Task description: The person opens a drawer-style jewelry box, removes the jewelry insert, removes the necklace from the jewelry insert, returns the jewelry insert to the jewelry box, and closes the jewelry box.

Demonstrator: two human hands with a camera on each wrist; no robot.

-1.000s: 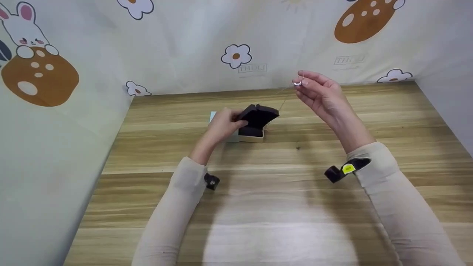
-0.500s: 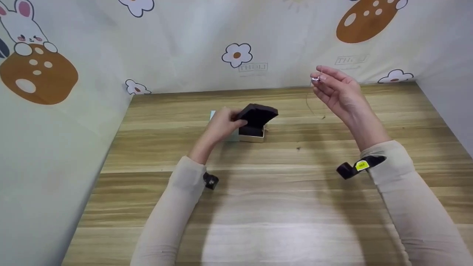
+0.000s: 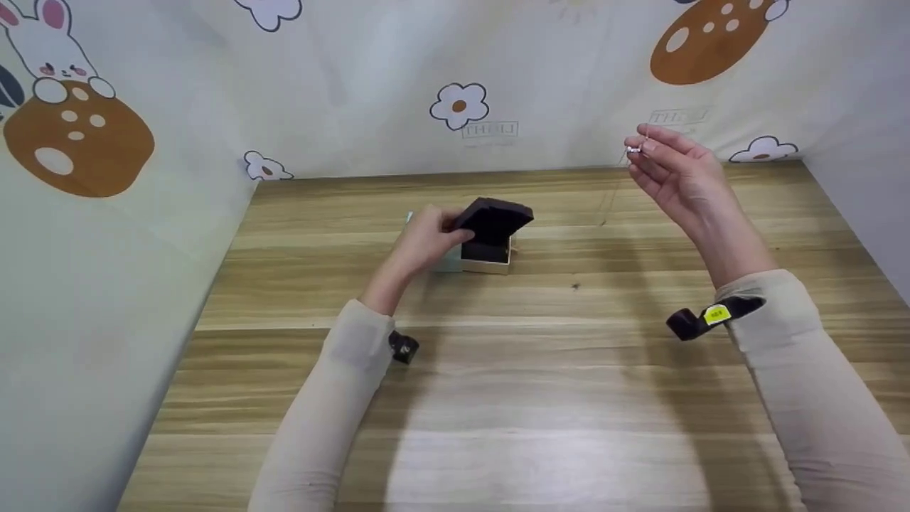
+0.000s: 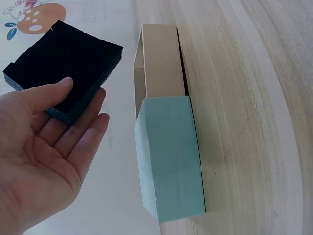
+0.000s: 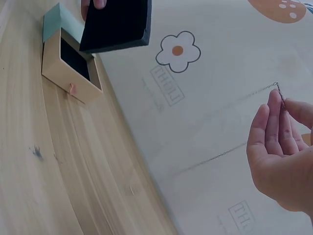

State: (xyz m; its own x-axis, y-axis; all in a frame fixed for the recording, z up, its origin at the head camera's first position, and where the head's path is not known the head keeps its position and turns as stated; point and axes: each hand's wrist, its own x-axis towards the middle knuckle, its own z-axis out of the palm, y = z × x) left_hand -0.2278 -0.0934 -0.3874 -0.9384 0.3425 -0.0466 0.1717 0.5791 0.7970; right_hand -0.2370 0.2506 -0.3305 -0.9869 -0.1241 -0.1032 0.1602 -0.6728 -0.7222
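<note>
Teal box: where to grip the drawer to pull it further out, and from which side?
Likely the pink tab, pinched low from the right. It sticks out of the front wall of the drawer, at the end away from the teal sleeve. Staying low should clear the black pad, which the left hand holds above.

- "LIGHT" (image 3: 490,129), boxed, looks mirrored, twice on the wall (image 3: 355,107) before me; lines beneath are too faint.
- Yellow label (image 3: 718,315) on my right wrist camera (image 3: 686,325): print too small to read.
</note>
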